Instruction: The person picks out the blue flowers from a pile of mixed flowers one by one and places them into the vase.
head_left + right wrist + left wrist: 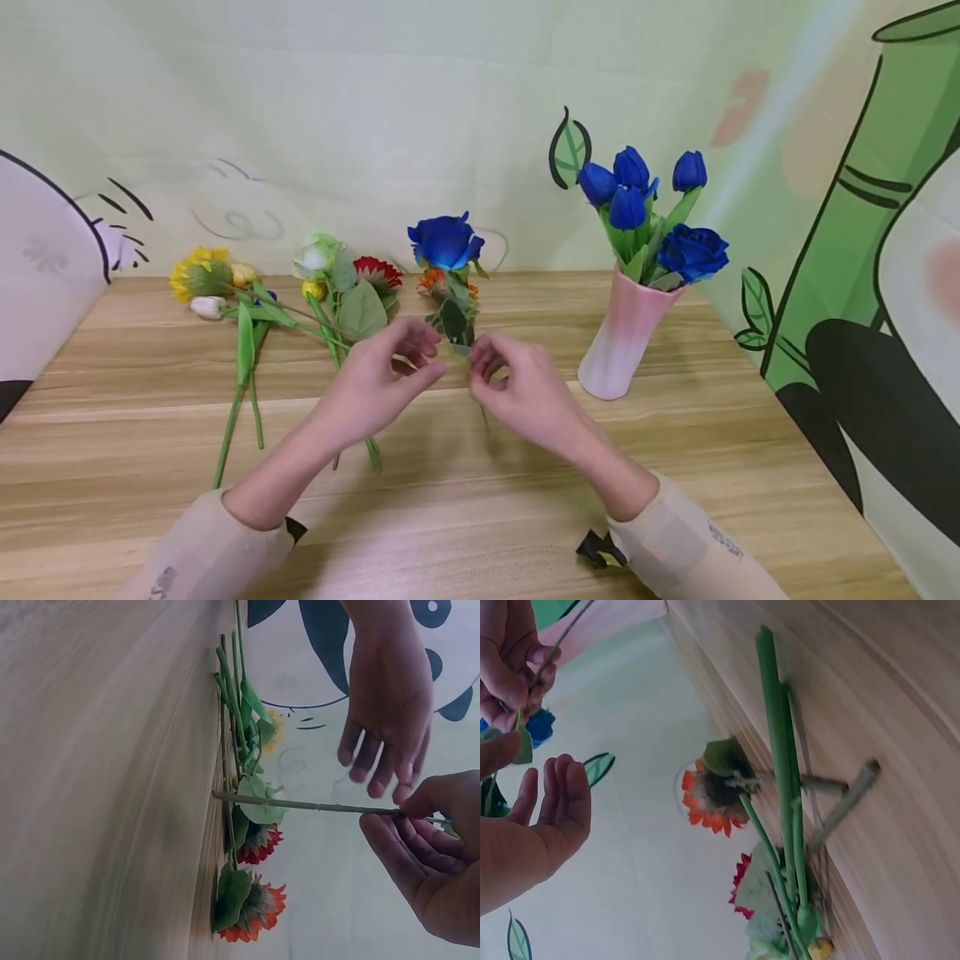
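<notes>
A blue rose (446,242) stands up in front of me, its thin stem (315,805) pinched between the thumb and fingers of my right hand (528,387). In the right wrist view the stem's lower end points toward the table. My left hand (378,375) is beside the stem, its fingers loosely spread and a gap between thumb and fingertips. The left wrist view shows its thumb by a green leaf (525,746) on the stem; whether they touch, I cannot tell.
A pink and white vase (626,333) holding blue tulips (628,208) and another blue rose (693,252) stands at right. On the table (420,533) lie an orange flower (712,795), a red flower (378,273), a yellow flower (201,273) and a white tulip (207,307).
</notes>
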### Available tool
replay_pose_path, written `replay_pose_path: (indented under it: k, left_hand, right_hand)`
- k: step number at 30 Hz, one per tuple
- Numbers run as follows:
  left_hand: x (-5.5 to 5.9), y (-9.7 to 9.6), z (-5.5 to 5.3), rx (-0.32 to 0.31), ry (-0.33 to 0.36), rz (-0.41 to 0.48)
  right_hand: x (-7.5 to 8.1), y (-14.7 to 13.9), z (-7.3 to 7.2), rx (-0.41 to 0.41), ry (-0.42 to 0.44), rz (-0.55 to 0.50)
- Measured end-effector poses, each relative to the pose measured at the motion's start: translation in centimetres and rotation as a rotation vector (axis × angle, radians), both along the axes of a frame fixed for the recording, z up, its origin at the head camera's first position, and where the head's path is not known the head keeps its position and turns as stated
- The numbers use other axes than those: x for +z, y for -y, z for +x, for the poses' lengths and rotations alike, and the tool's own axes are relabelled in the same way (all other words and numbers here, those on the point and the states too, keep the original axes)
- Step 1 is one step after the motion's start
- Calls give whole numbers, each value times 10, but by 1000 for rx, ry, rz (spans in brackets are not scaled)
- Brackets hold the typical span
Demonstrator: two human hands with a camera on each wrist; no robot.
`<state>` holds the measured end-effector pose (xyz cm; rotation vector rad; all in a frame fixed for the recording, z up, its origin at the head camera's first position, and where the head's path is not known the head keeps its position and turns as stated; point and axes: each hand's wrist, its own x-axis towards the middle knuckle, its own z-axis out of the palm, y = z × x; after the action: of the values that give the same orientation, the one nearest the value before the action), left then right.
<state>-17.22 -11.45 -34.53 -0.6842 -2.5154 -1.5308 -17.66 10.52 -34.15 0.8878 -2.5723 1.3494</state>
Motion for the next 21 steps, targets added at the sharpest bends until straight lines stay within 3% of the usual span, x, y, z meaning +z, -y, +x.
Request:
replay_pose_path:
  k: [11,21]
  left_hand:
    - [-3,22,-3,63,10,-167]
    - [-7,34,0,26,74,-282]
  right_hand:
    - [5,-15,-4,-43,-113,-17]
    - [9,-29,-6,-95,-189,-19]
